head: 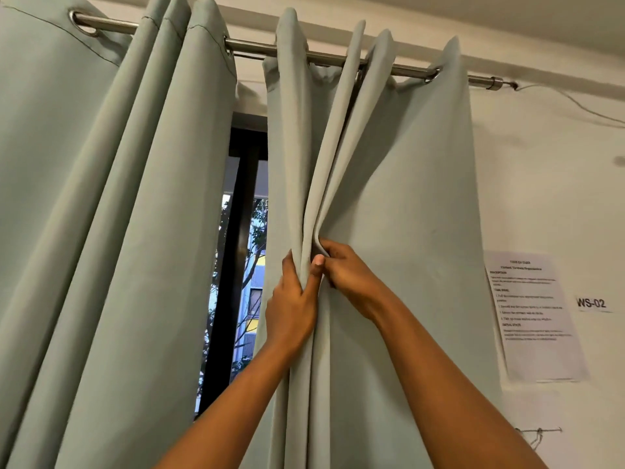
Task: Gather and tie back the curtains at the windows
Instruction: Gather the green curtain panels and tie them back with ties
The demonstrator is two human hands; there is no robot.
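Note:
Two pale green eyelet curtains hang from a metal rod point(257, 50). The right curtain point(406, 170) reaches from the window gap to the wall. My left hand point(292, 306) grips its left folds, thumb on the front and fingers wrapped behind the cloth. My right hand point(348, 269) pinches a fold just beside it, and the two hands touch. The cloth bunches upward from where they hold it. The left curtain point(101, 198) hangs loose in wide folds, untouched.
A dark window frame point(236, 265) with trees and a building outside shows in the gap between the curtains. On the white wall at right hang a printed sheet point(531, 313) and a WS-02 label point(591, 302). A nail with string point(537, 434) sits lower right.

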